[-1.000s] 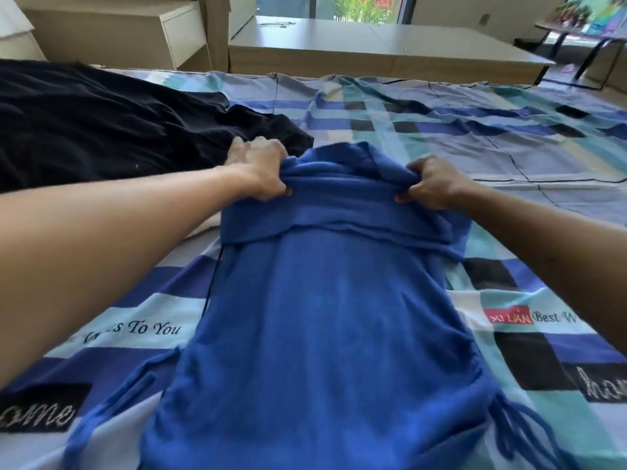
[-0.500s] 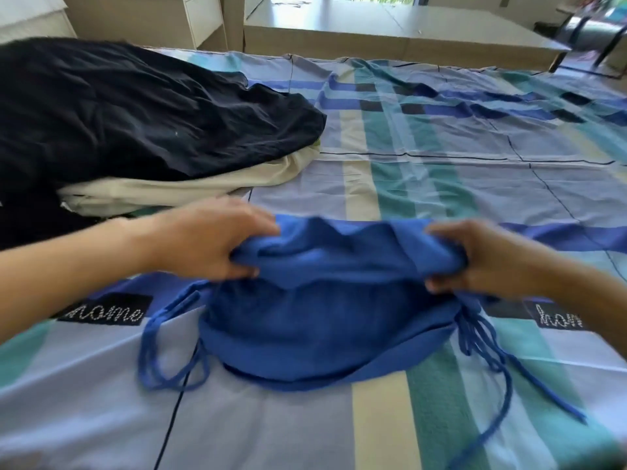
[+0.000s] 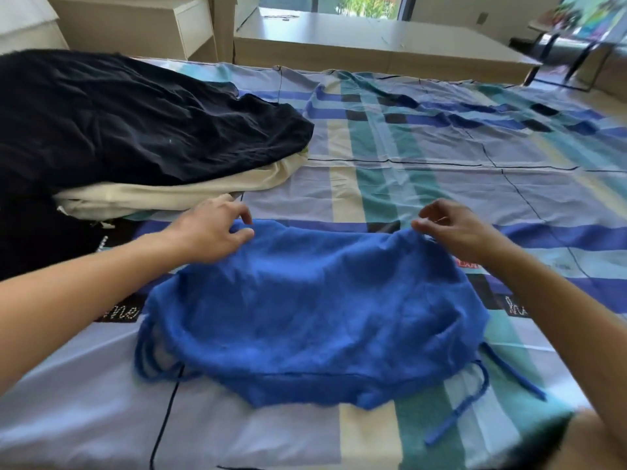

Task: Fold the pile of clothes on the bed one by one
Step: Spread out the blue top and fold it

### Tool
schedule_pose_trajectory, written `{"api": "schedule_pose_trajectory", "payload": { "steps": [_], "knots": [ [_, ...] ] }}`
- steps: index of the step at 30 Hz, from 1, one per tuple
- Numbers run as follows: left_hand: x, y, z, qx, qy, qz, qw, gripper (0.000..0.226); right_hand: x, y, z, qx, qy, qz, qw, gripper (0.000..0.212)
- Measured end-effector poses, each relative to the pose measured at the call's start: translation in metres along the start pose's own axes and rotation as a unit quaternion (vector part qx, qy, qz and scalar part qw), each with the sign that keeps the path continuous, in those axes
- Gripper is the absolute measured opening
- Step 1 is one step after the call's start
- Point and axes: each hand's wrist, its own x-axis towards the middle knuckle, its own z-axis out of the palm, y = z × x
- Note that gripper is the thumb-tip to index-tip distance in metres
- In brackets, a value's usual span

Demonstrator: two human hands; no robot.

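Blue garment [image 3: 315,300] now flat, no longer bunched; left hand [image 3: 210,232] grip apart, right hand [image 3: 458,232] grip unclear.

A royal-blue top [image 3: 315,300], its cords [image 3: 475,398] the same blue, on a plaid sheet [image 3: 424,184] of lavender, teal, cream, cobalt and black blocks crossed by thin black lines. Black patches [image 3: 118,313] carry white script; a small label [image 3: 466,264] is red. Alongside, a black garment [image 3: 135,123] over a cream cloth [image 3: 176,195]. Beige furniture [image 3: 373,39] behind.
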Motion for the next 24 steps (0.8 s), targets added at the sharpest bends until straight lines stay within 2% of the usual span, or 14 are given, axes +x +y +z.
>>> {"api": "schedule_pose_trajectory", "payload": {
  "steps": [3,8,11,14,16,17,18,20,22,24],
  "knots": [
    [0.022,-0.005,0.021,-0.079,-0.001,-0.103,0.992,0.049,0.0,0.009,0.01,0.034,-0.087,0.091,0.991,0.037],
    [0.022,-0.015,0.037,-0.147,-0.015,-0.122,0.981,0.023,-0.006,0.017,0.008,0.144,-0.163,0.121,0.968,0.024],
    [0.026,-0.018,0.025,-0.214,0.034,-0.122,0.969,0.025,-0.005,0.017,0.003,0.184,-0.122,0.123,0.968,0.02],
    [0.032,-0.022,0.023,-0.159,0.089,-0.15,0.972,0.026,0.002,0.021,0.003,0.173,-0.044,0.117,0.977,0.009],
    [0.034,-0.021,0.027,-0.095,0.131,-0.171,0.972,0.029,0.005,0.024,0.005,0.151,-0.018,0.125,0.98,0.021],
    [0.033,-0.018,0.027,-0.036,0.155,-0.164,0.973,0.034,0.006,0.025,0.005,0.141,-0.022,0.133,0.981,0.018],
    [0.031,-0.012,0.029,0.026,0.181,-0.135,0.974,0.04,0.005,0.025,0.003,0.133,-0.037,0.145,0.98,0.024],
    [0.02,0.011,0.032,0.076,0.21,-0.024,0.975,0.051,-0.003,0.019,-0.003,0.156,-0.122,0.18,0.963,0.049],
    [0.0,0.046,0.038,0.021,0.17,0.082,0.982,0.064,-0.013,0.015,-0.011,0.19,-0.187,0.2,0.943,0.066],
    [-0.025,0.084,0.053,-0.025,0.069,0.129,0.989,0.081,-0.021,0.014,-0.02,0.218,-0.231,0.215,0.923,0.07]
  ]
}}
